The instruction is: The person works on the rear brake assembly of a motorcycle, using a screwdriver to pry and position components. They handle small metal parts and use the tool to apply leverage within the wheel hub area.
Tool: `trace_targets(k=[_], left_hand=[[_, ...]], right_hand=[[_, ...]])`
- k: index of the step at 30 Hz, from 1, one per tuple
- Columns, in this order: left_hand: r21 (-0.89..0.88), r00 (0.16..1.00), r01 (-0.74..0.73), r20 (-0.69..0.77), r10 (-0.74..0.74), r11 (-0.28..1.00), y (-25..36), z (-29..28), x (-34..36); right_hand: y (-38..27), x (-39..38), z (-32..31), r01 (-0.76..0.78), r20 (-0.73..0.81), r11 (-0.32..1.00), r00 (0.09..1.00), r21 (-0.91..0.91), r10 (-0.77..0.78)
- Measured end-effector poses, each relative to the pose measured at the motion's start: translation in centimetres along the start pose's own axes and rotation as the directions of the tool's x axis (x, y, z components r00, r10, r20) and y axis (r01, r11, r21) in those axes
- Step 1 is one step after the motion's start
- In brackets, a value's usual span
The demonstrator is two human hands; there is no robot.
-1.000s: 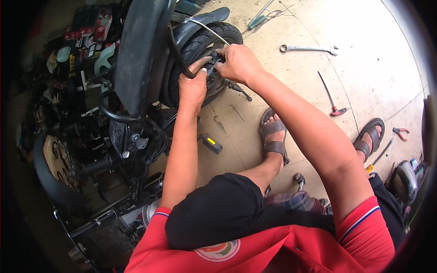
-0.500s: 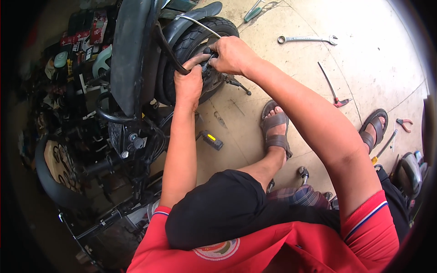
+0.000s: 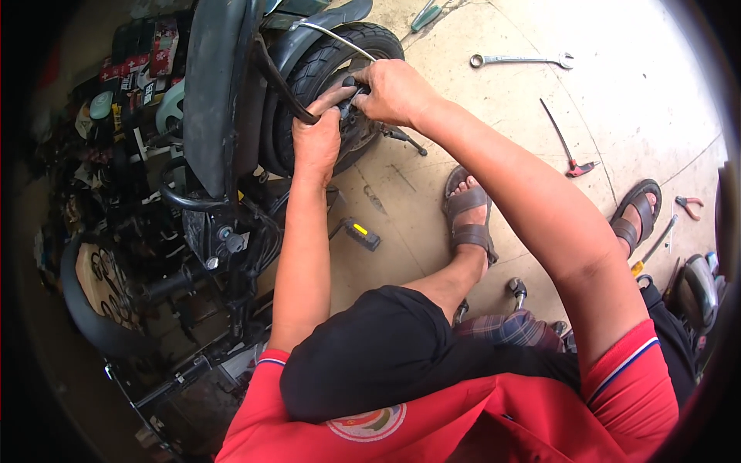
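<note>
Left hand [image 3: 316,148]: stretched fingers [image 3: 332,100] forward, partly open, to the small black part [image 3: 350,82], just beside the curved black bar [image 3: 276,81]; could not tell of any firm hold.
Right hand [image 3: 392,92]: curled fingers nearly closed around that part.
Small black part: sat between both hands, at the wheel [image 3: 315,71].
Wrench [image 3: 522,59], red-handled tool [image 3: 573,167], pliers [image 3: 688,207]: lay well apart on the floor [image 3: 471,119], right of the wheel.
</note>
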State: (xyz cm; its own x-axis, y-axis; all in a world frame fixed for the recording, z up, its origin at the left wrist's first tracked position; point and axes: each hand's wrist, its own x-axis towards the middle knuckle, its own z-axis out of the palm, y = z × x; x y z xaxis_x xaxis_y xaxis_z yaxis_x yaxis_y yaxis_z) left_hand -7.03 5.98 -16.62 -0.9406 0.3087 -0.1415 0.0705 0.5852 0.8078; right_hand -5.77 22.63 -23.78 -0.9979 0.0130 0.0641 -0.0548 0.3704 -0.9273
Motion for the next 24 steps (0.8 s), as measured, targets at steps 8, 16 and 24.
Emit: trace_targets(k=[8, 16, 24], left_hand=[[-0.012, 0.999, 0.038, -0.013, -0.038, 0.999, 0.4, 0.0, 0.0], [-0.032, 0.999, 0.051, -0.012, -0.052, 0.998, 0.8, 0.1, 0.0], [-0.02, 0.998, 0.059, -0.017, -0.06, 0.998, 0.9, 0.4, 0.0]], right_hand=[[1.9, -2.6, -1.1, -0.191, 0.038, 0.843, 0.979, 0.503, 0.199], [0.5, -8.3, 2.2, -0.272, 0.267, -0.042, 0.881, 0.961, 0.39], [-0.2, -8.8, 6.2, -0.241, 0.242, -0.07, 0.821, 0.968, 0.516]])
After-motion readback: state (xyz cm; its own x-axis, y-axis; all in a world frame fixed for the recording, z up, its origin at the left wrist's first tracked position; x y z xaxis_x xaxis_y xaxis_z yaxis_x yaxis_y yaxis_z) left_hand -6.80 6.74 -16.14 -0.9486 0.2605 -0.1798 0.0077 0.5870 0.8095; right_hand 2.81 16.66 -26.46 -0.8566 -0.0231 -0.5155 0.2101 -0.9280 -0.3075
